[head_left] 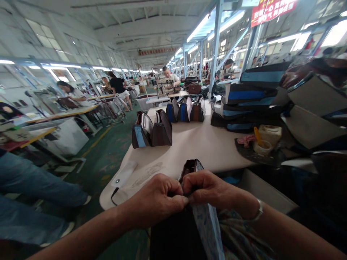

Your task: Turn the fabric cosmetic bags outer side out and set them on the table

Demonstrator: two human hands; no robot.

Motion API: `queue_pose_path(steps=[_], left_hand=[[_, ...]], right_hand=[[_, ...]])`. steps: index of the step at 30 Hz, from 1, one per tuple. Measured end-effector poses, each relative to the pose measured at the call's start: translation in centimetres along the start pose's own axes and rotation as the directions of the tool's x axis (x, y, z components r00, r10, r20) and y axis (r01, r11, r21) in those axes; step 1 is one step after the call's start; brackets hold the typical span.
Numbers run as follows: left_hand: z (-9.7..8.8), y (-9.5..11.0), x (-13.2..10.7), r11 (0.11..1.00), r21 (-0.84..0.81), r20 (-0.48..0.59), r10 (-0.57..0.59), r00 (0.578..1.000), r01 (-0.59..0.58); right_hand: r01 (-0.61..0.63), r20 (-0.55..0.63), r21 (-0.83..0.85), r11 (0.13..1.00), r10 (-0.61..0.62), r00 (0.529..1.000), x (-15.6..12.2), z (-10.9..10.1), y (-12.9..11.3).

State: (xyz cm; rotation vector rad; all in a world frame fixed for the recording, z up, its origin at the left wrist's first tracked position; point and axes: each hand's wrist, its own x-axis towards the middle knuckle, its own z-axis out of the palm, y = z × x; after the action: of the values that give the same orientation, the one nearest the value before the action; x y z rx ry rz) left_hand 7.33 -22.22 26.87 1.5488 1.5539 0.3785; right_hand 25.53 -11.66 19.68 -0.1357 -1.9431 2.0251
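Close in front of me is a dark bag, with a pale blue patterned lining showing along its right side. My left hand pinches the bag's upper edge, thumb pressed against the fingers. Right beside it, my right hand grips the same edge, its fingers curled in. The two hands nearly touch at the fingertips. Beyond them the bag's dark far end stands up, partly open. Exactly what lies between the fingertips is hidden.
Several finished-looking bags stand on the pale table. Stacked dark and blue bag pieces rise at the right, near a glue tub with a yellow handle. A white device with a cable lies left. A person's jeans show at far left.
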Motion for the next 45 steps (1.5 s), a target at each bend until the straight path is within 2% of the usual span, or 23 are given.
queue_pose_path(steps=[2,5,8,10,13,15,17,19,20,22,24,25,27,29,32,34,37,39,45], left_hand=[[0.2,-0.2,0.0,0.997,0.061,-0.015,0.048,0.999,-0.047],[0.5,-0.7,-0.1,0.948,0.231,-0.042,0.237,0.971,-0.221],[0.6,-1.0,-0.6,0.877,0.353,-0.065,0.372,0.926,-0.327],[0.1,-1.0,-0.8,0.911,0.293,-0.048,0.318,0.947,-0.291],[-1.0,-0.9,-0.7,0.991,0.029,0.081,0.130,0.988,-0.133],[-1.6,-1.0,-0.4,0.995,-0.091,0.173,0.054,0.983,-0.039],[-1.5,-1.2,-0.1,0.992,-0.127,0.240,0.029,0.970,0.001],[-1.0,-1.3,0.0,0.994,-0.097,0.244,0.064,0.968,-0.041],[-0.6,-1.3,0.0,0.994,-0.052,0.211,0.101,0.972,-0.092],[0.2,-1.2,-0.2,0.975,0.068,0.121,0.200,0.972,-0.209],[0.9,-1.1,-0.3,0.947,0.158,0.049,0.275,0.960,-0.279],[1.0,-1.0,-0.4,0.937,0.185,0.023,0.297,0.955,-0.296],[1.0,-1.1,-0.3,0.925,0.214,-0.007,0.322,0.947,-0.313],[0.5,-1.4,-0.1,0.947,0.173,0.019,0.272,0.962,-0.271],[-1.0,-2.0,0.2,0.987,-0.027,0.162,0.161,0.974,-0.159],[-2.0,-2.2,0.4,0.987,-0.088,0.228,0.153,0.961,-0.136],[-3.0,-2.1,0.5,0.987,0.011,0.241,0.151,0.959,-0.158],[-3.1,-1.9,0.4,0.978,0.091,0.243,0.161,0.957,-0.188],[-2.4,-1.8,-0.1,0.863,0.301,0.223,0.349,0.910,-0.405]], right_hand=[[0.029,-0.071,-0.054,0.998,-0.033,0.997,-0.1,0.2,0.2],[0.100,-0.146,-0.083,0.992,-0.111,0.983,-0.3,0.5,0.6],[0.270,-0.152,-0.206,0.941,-0.303,0.941,-0.5,0.5,1.0],[0.385,-0.074,-0.359,0.851,-0.437,0.897,-0.6,0.4,0.9],[0.490,0.078,-0.480,0.727,-0.521,0.850,-0.7,0.3,0.6],[0.530,0.136,-0.521,0.669,-0.548,0.825,-0.9,0.2,0.4],[0.550,0.170,-0.545,0.633,-0.559,0.811,-1.2,0.1,0.2],[0.539,0.170,-0.498,0.679,-0.533,0.829,-1.5,-0.1,-0.1],[0.503,0.157,-0.442,0.742,-0.488,0.858,-1.6,-0.2,-0.4],[0.362,0.101,-0.329,0.872,-0.349,0.932,-1.5,-0.7,-1.1],[0.235,0.094,-0.369,0.899,-0.216,0.972,-1.1,-1.0,-1.8],[0.217,0.127,-0.430,0.876,-0.179,0.976,-0.8,-1.2,-2.0],[0.256,0.246,-0.511,0.820,-0.146,0.958,-0.3,-1.2,-2.2],[0.287,0.319,-0.469,0.835,-0.143,0.937,0.0,-1.2,-1.8],[0.274,0.263,-0.416,0.867,-0.174,0.949,-0.3,-1.0,-0.9],[0.231,0.234,-0.407,0.884,-0.144,0.962,-0.6,-1.1,-0.6],[0.055,0.202,-0.315,0.947,0.010,0.979,-0.8,-1.1,-0.8],[-0.028,0.199,-0.278,0.960,0.086,0.976,-0.6,-0.8,-1.3],[0.054,0.217,-0.313,0.948,0.016,0.976,0.0,1.0,-1.9]])
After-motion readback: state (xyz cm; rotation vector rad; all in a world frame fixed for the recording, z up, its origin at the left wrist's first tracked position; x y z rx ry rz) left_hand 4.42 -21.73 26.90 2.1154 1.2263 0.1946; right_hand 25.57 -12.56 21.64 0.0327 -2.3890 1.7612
